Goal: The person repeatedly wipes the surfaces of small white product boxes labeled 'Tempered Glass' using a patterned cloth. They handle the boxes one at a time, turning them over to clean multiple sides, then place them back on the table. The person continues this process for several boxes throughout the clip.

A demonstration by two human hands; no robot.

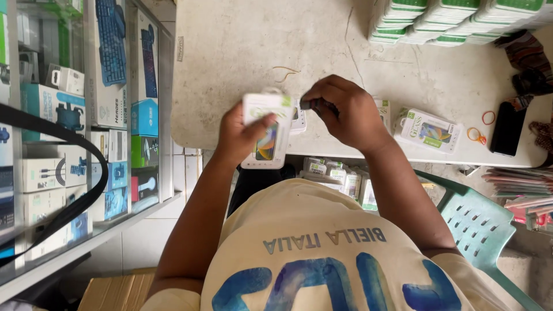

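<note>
My left hand [242,135] grips a flat white package [266,135] with a phone picture on its front, held upright over the near edge of the white table [242,52]. My right hand [341,112] is closed just to the right of it, pinching something small and dark at the package's top corner; what it pinches is too small to tell. A second white package sits partly hidden behind the first.
Another white package [429,131] lies on the table at right, near rubber bands [477,135] and a black phone [508,128]. Stacks of green-and-white boxes [438,20] stand at the back. More packages [340,175] rest below the table edge. A green plastic chair [478,224] is at right, and a glass case of boxed goods [75,115] at left.
</note>
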